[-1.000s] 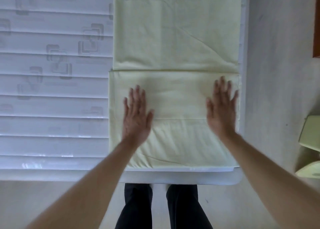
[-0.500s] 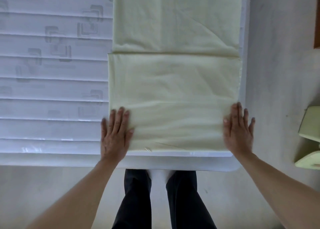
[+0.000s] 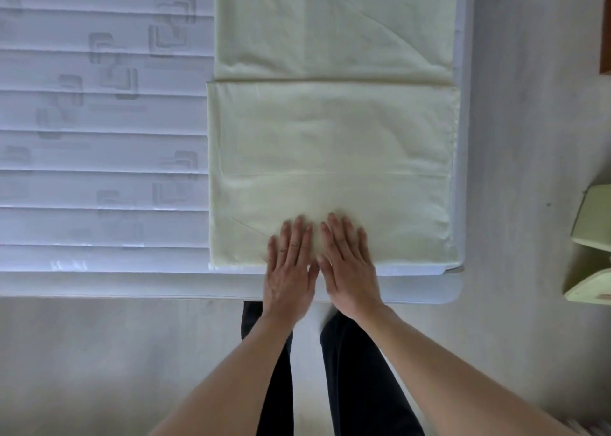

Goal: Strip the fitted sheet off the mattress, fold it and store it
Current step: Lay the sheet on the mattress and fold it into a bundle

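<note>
Where the folded sheet [image 3: 330,158] lies on the mattress [image 3: 99,131], centre-right of the frame, both hands press its lower edge side by side. Left hand [image 3: 291,270] and right hand [image 3: 347,267] lie flat, fingers straight and barely spread, thumbs nearly touching, gripping nothing.

A bare white quilted mattress [image 3: 99,158] is carrying the pale green fitted sheet [image 3: 334,158], which is lying folded into a long strip along its right edge, near end doubled over.
</note>
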